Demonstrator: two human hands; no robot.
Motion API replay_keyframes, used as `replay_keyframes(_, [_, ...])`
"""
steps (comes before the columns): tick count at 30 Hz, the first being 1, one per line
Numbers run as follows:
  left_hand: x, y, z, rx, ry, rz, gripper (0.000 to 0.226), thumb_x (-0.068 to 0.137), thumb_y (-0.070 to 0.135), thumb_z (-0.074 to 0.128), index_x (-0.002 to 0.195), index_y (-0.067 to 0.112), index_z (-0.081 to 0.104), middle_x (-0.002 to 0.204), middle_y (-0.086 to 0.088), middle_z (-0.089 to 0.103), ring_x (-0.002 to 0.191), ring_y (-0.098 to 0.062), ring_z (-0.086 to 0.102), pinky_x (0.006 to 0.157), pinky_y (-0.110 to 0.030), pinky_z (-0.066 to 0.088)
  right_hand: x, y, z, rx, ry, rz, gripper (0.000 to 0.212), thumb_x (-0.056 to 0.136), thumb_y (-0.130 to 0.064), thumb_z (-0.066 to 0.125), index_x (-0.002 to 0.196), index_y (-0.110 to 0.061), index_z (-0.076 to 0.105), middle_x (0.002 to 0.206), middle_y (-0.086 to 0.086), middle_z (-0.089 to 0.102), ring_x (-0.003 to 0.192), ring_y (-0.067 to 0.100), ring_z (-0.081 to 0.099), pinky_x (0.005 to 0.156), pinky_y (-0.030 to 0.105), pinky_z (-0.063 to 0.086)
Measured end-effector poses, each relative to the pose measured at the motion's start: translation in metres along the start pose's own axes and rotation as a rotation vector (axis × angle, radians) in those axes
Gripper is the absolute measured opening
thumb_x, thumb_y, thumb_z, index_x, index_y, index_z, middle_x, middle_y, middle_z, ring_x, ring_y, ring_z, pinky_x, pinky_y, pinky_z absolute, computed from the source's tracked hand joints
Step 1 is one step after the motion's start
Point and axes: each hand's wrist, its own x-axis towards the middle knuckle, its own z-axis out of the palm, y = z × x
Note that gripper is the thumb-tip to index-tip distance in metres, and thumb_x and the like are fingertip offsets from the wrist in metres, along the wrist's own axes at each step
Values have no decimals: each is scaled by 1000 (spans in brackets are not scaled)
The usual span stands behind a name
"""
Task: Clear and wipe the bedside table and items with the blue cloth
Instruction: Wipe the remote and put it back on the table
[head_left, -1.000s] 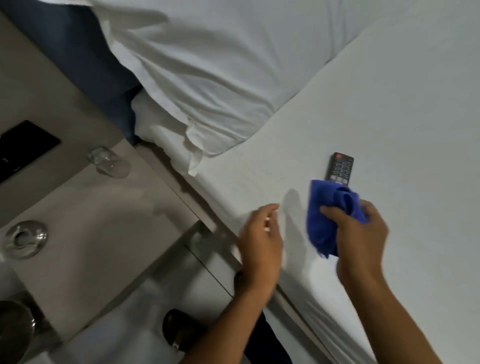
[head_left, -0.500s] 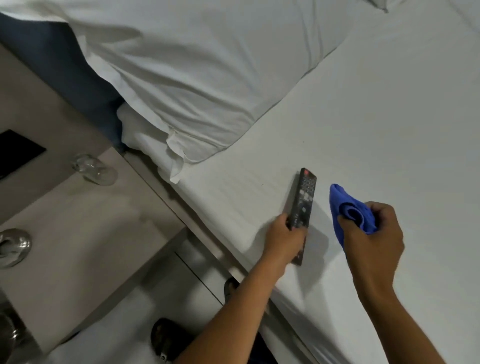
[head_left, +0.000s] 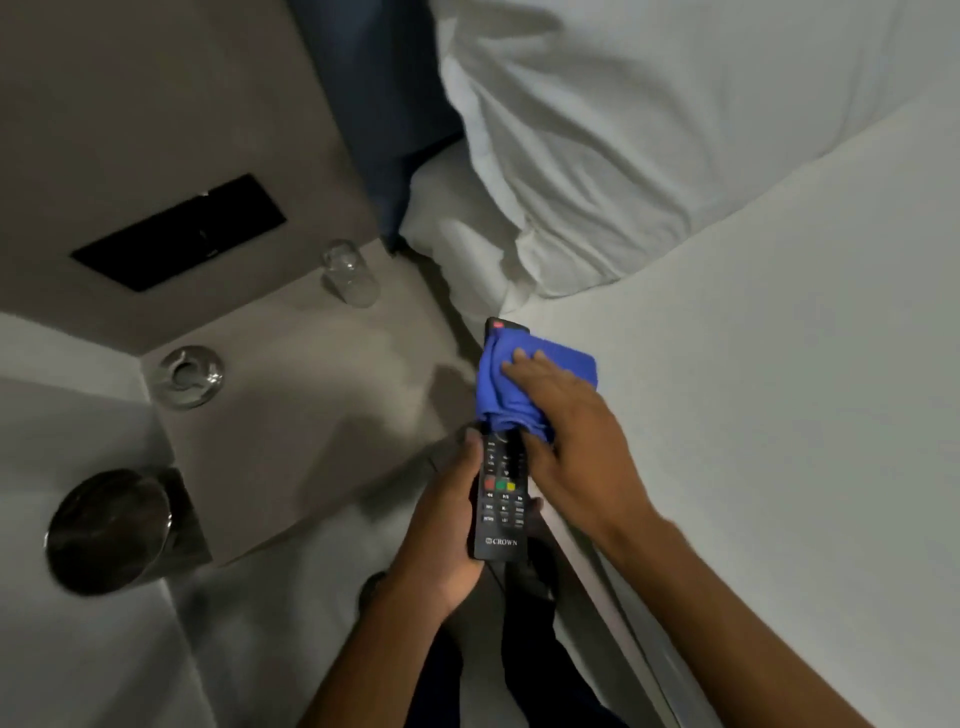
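My left hand (head_left: 447, 525) grips the lower end of a black remote control (head_left: 503, 499), held above the gap between bed and bedside table. The blue cloth (head_left: 511, 387) is wrapped over the remote's upper half, and my right hand (head_left: 571, 426) presses it there. Only the remote's red-buttoned tip shows past the cloth. The grey bedside table (head_left: 311, 426) lies to the left, with an upturned drinking glass (head_left: 350, 275) at its back edge and a glass ashtray (head_left: 188, 375) at its left corner.
The white bed (head_left: 753, 415) fills the right side, with pillows (head_left: 649, 130) at the top. A round metal bin (head_left: 109, 530) stands on the floor left of the table. A black wall panel (head_left: 179, 231) sits above the table. My shoes show below my hands.
My left hand lifted the remote off the bed and brought it over toward the table. My right hand laid the blue cloth over the remote's upper half.
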Motion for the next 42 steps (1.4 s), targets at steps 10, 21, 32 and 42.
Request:
replay_keyframes(10, [-14,55,-76,-364,203,0,51,101,45,39,110,5,69,91,-11,73,80,-22,71,73,-34,62,-42,-72,76,152,-113,-184,57,74,-6,59,129,-22,57,135,0,61,133,12,44,107,47,39])
replay_keyframes(21, [-48,54,-174,-367,285,126,36,79,30,77,106,11,66,81,-8,73,81,-20,74,74,-32,59,-39,-113,108,173,-138,0,39,81,-16,52,114,-30,68,76,-19,63,59,1,53,59,14,38])
replay_keyframes(32, [-82,63,-202,-154,129,170,42,99,47,42,133,27,58,119,-4,72,102,-21,70,84,-36,56,42,-159,158,-8,-176,-225,55,86,1,60,138,-15,53,147,4,50,140,17,39,117,33,30])
replay_keyframes(42, [-65,78,-221,-531,247,129,38,92,34,52,102,7,76,101,-15,75,86,-25,74,78,-36,62,-18,-151,192,35,-376,-196,57,84,-3,62,136,-23,55,143,-1,53,135,13,46,113,32,36])
